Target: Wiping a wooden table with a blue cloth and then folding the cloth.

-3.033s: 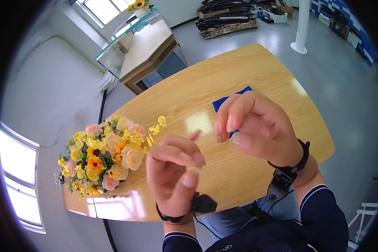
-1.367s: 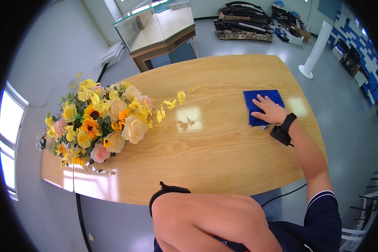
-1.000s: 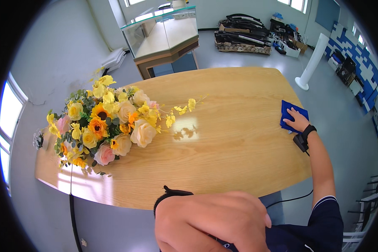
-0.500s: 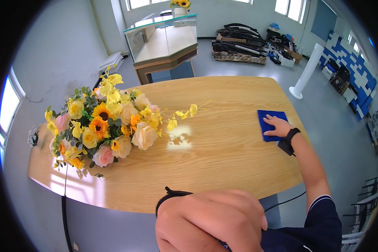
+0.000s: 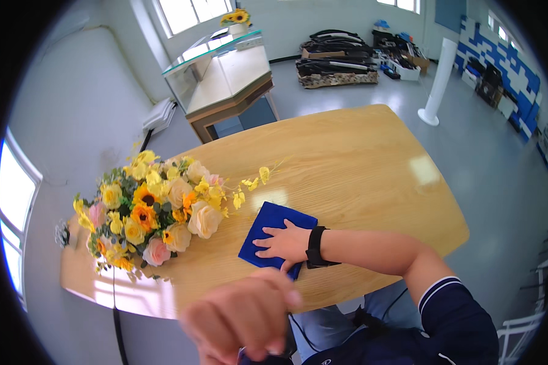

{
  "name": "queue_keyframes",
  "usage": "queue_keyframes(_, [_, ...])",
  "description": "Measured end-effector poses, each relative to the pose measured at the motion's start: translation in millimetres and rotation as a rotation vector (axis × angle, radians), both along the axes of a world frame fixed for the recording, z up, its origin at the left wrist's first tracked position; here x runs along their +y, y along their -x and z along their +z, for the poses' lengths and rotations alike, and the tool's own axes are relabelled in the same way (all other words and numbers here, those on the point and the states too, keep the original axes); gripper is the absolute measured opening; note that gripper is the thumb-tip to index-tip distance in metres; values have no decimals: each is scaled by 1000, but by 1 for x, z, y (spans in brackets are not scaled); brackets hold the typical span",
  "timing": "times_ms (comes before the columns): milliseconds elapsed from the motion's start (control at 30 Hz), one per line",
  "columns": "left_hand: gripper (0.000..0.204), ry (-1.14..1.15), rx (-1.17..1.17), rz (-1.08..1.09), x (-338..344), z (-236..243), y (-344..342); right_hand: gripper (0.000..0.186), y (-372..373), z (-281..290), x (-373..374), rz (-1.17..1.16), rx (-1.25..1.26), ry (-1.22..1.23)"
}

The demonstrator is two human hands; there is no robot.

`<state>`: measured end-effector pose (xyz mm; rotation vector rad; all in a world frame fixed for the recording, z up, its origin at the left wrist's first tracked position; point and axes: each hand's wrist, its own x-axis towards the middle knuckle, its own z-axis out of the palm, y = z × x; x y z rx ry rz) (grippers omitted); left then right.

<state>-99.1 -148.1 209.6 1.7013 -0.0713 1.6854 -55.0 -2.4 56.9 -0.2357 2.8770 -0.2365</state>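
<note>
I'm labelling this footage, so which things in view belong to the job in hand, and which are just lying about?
In use:
blue cloth, under the spread right hand
wooden table, beneath the cloth
left hand, curled, blurred

Just about:
flower arrangement, on the table
glass display case
white pillar
dark pile, on the floor

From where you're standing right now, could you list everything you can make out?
Table: one, light wood, centre
Flower arrangement: one, mixed yellow, orange, pink, cream; table's left
Cloth: one, blue, table's near side
Display case: one, glass and wood, beyond table
Potted sunflowers: one pot, white, by case
Piled clutter: uncountable, mostly black, far floor
Pillar: one, white, far right
Wall panel: one, blue-white, right
Windows: several, bright white, left and far walls
Sleeve: one, navy, lower right
Right hand: one, bare, flat on cloth
Left hand: one, bare, blurred, lower centre
</note>
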Motion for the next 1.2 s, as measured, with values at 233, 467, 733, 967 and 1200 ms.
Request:
queue_keyframes(233, [21,-200,12,-46,-2,5,0,81,-48,-20,79,-240,90,34])
queue_keyframes(467, [25,-439,273,-401,7,8,-26,84,-185,-14,209,-716,-12,-93])
queue_keyframes(733, [25,-409,329,-509,20,-1,-31,79,-312,-8,169,-946,-135,-88])
queue_keyframes(967, [22,-351,302,-565,29,-5,-31,81,-318,0,127,-863,-165,-114])
queue_keyframes(1200, [20,-366,289,-537,28,-4,-28,79,-237,-5,120,-568,-23,-144])
